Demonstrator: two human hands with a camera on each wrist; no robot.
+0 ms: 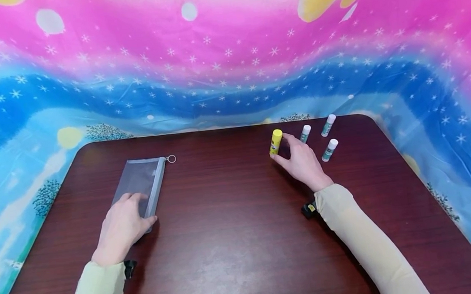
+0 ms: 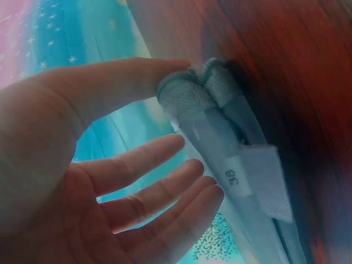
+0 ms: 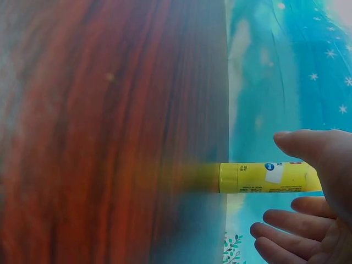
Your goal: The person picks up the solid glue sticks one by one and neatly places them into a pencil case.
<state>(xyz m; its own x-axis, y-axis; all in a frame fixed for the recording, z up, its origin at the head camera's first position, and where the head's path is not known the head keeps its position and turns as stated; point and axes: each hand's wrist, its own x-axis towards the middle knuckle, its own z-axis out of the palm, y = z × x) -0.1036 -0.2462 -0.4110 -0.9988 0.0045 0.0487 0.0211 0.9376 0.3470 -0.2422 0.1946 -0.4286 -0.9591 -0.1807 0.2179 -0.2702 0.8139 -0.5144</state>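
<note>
A translucent zip pouch [image 1: 138, 175] with a ring pull [image 1: 171, 159] lies on the left of the table. My left hand [image 1: 124, 226] is over its near end. In the left wrist view the thumb touches the grey zipper end [image 2: 184, 93], while the other fingers stay extended and loose. On the right, a yellow glue stick [image 1: 276, 142] stands upright between the thumb and fingers of my right hand [image 1: 303, 164]. The right wrist view shows gaps between the glue stick [image 3: 264, 177] and both thumb and fingers.
Three white-capped glue sticks, one partly behind the right hand [image 1: 305, 133], one farther back [image 1: 328, 125] and one nearer [image 1: 330, 150], stand on the right of the dark wooden table [image 1: 222, 191]. A patterned cloth [image 1: 229, 86] hangs around the table's edges.
</note>
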